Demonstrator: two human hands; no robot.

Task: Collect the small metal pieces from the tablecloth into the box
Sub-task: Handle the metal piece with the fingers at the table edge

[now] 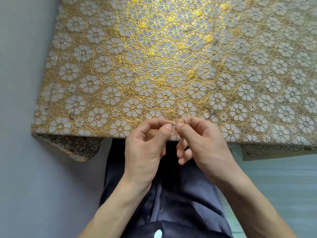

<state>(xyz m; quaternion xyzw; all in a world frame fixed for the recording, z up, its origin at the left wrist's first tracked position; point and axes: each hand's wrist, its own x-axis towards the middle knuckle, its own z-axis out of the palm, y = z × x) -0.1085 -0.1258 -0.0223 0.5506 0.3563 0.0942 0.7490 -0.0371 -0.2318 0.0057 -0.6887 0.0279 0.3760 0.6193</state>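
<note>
Small silvery metal piece (173,124) sits pinched between the left hand (145,148) and right hand (202,145) over the near edge of the gold floral lace tablecloth (154,66), and with no box in sight, a loosened pinch could, I reckon, drop it past that edge.

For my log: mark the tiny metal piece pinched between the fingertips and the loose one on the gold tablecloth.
Pinched silver metal piece (174,125): head view, its exposed middle.
Loose silver metal piece (212,113): head view, its middle.

Likely a home, gold floral lace tablecloth (106,69), corners hanging down
</note>
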